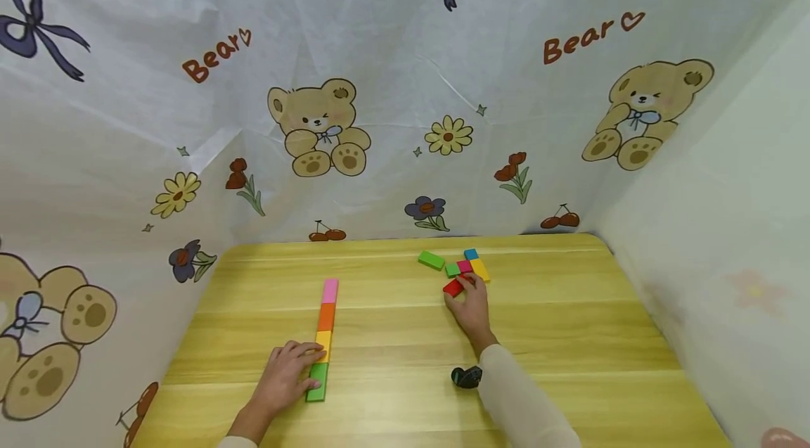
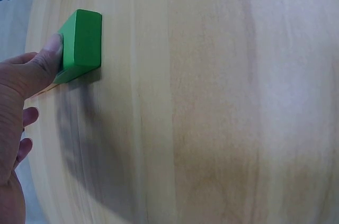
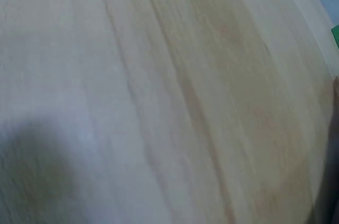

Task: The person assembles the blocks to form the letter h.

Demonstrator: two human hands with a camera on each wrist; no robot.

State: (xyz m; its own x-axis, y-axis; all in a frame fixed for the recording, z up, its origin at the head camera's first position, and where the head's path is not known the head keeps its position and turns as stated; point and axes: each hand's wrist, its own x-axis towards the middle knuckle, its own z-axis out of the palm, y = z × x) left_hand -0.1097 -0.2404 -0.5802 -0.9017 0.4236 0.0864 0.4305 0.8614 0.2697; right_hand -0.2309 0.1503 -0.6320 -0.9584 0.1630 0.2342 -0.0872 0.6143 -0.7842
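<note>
Four toy blocks form a straight row on the left of the table: a pink block [image 1: 330,291] at the far end, then an orange block [image 1: 325,317], a yellow block [image 1: 323,339] and a green block [image 1: 318,389] nearest me. My left hand [image 1: 281,376] rests over the near end, fingertips on the yellow block and thumb against the green one. In the left wrist view the thumb touches the side of the green block [image 2: 87,41]. Over on the right, my right hand [image 1: 471,307] pinches a red block [image 1: 452,288] between thumb and fingers.
Beyond the right hand lie a long green block [image 1: 432,260], a small green block [image 1: 452,270], a crimson block [image 1: 465,266], a yellow block [image 1: 481,269] and a blue block [image 1: 471,253]. A black device [image 1: 466,377] shows beside the right wrist. Printed cloth [image 1: 392,152] hangs behind the table.
</note>
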